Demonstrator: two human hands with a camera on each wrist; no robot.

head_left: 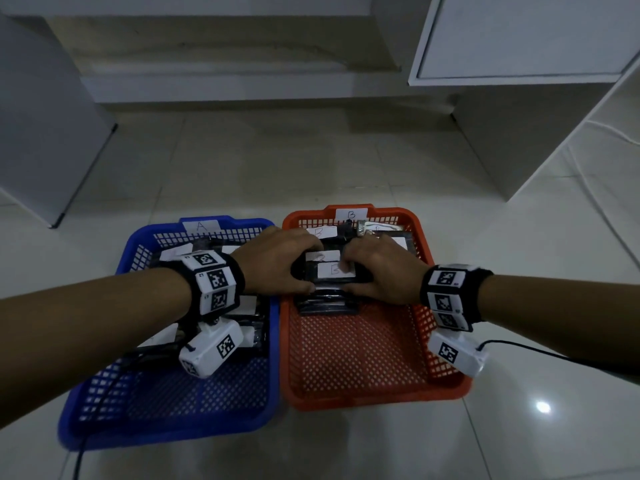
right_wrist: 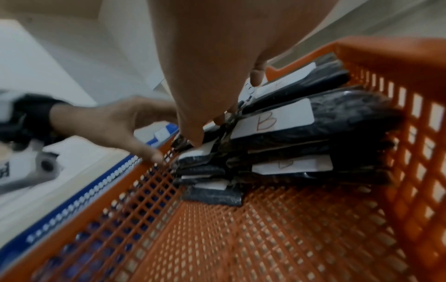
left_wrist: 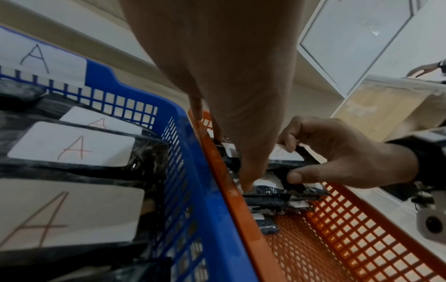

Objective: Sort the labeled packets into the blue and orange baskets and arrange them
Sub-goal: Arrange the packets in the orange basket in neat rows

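Holding one black B-labelled packet point(head_left: 335, 271) atop the overlapping packet stack point(right_wrist: 212, 171) at the far end of the orange basket point(head_left: 374, 398), left hand point(head_left: 277, 263) and right hand point(head_left: 379, 271) grip its opposite ends; A-labelled packets point(left_wrist: 72, 145) fill the adjacent blue basket point(head_left: 166, 424).

Perforated plastic baskets point(head_left: 356, 344); glossy crinkled film packets point(right_wrist: 337, 114).

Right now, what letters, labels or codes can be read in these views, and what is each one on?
"A": white label on the blue basket far rim.
"B": white label on the orange basket far rim.
"A": white stickers on black packets in the blue basket.
"B": stickers on the black packets in the orange basket, which both hands grip.
Wristband squares: coded patterns, no words.
Other stickers: hidden or blurred.
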